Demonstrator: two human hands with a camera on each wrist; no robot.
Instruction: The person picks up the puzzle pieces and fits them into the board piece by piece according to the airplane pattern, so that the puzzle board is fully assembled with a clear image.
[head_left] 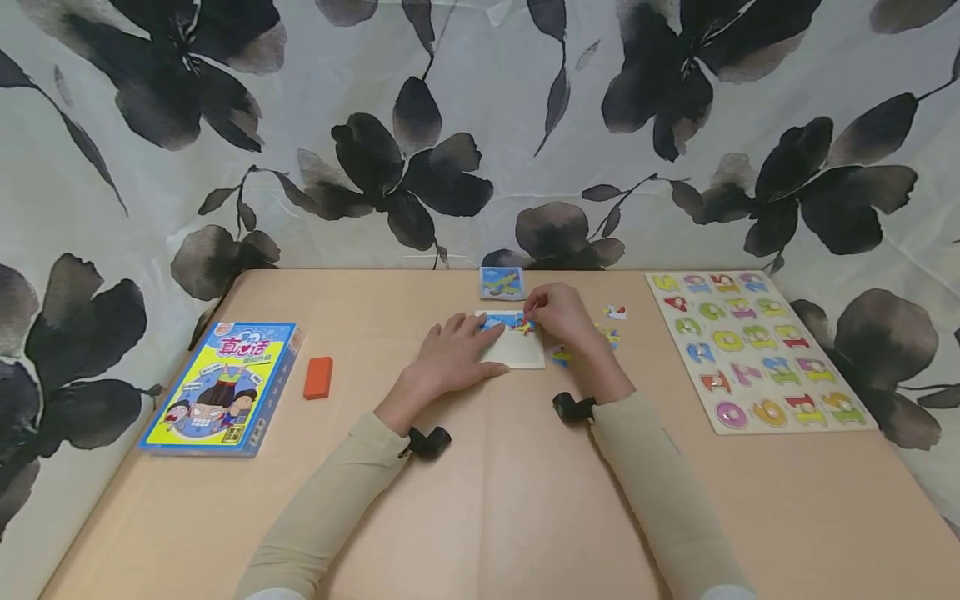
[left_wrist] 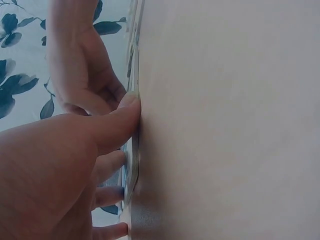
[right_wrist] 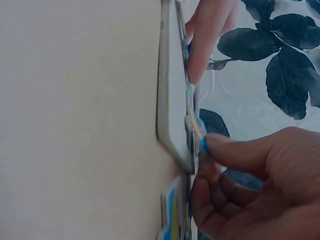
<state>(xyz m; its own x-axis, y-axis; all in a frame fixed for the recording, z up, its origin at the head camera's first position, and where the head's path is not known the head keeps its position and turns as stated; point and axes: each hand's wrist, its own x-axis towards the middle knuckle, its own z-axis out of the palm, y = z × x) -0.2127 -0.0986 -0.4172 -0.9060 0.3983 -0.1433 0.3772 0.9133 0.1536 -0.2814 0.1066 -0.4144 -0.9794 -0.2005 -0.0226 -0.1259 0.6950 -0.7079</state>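
Note:
A small white puzzle board point(head_left: 517, 357) lies toward the back of the table, its upper part filled with blue, red and yellow pieces. My left hand point(head_left: 456, 354) rests on its left side, fingers spread over the pieces and thumb along the near edge. At the board's right side my right hand point(head_left: 562, 313) pinches a colourful jigsaw piece point(right_wrist: 201, 137) between thumb and fingertips, right at the board's surface. Loose jigsaw pieces lie right of the board: one point(head_left: 561, 357) by the near corner, another point(head_left: 617, 312) farther back, more beside the right wrist.
Behind the board is a blue picture card point(head_left: 502, 284). To the left are a yellow-and-blue box point(head_left: 217, 392) and an orange block point(head_left: 318, 377). A large sheet with colourful shapes point(head_left: 757, 352) lies at the right, and a floral cloth point(head_left: 525, 183) hangs behind the table.

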